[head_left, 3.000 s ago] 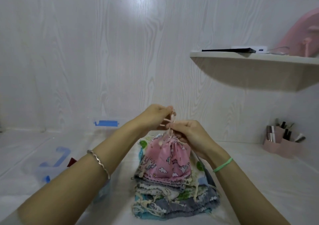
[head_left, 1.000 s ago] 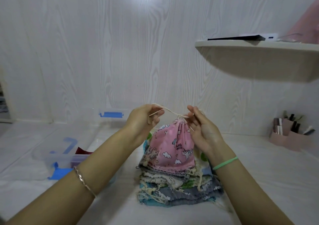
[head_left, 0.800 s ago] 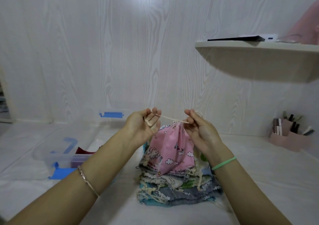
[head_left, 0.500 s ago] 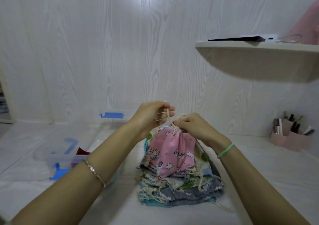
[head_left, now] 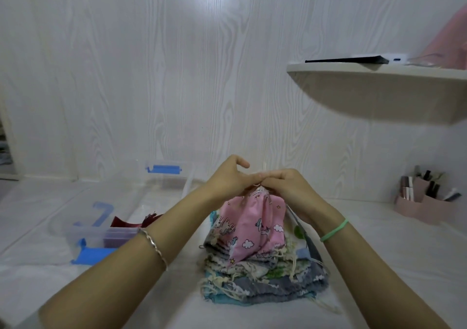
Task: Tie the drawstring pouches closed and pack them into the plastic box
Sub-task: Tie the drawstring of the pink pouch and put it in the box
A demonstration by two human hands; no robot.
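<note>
Fingers of left hand [head_left: 228,180] and right hand [head_left: 286,186] curl tight, pinching the pink pouch [head_left: 252,225] at its neck, atop the pile [head_left: 265,280]

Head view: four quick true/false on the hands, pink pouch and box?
1. The left hand and right hand both pinch the gathered top of the pink pouch. True.
2. The pink pouch lies in the plastic box. False: it sits on the stack of pouches, with the box to its left.
3. The plastic box holds a dark red item. True.
4. The green band is on the left wrist. False: it is on the right wrist; the left wears a bracelet.
</note>
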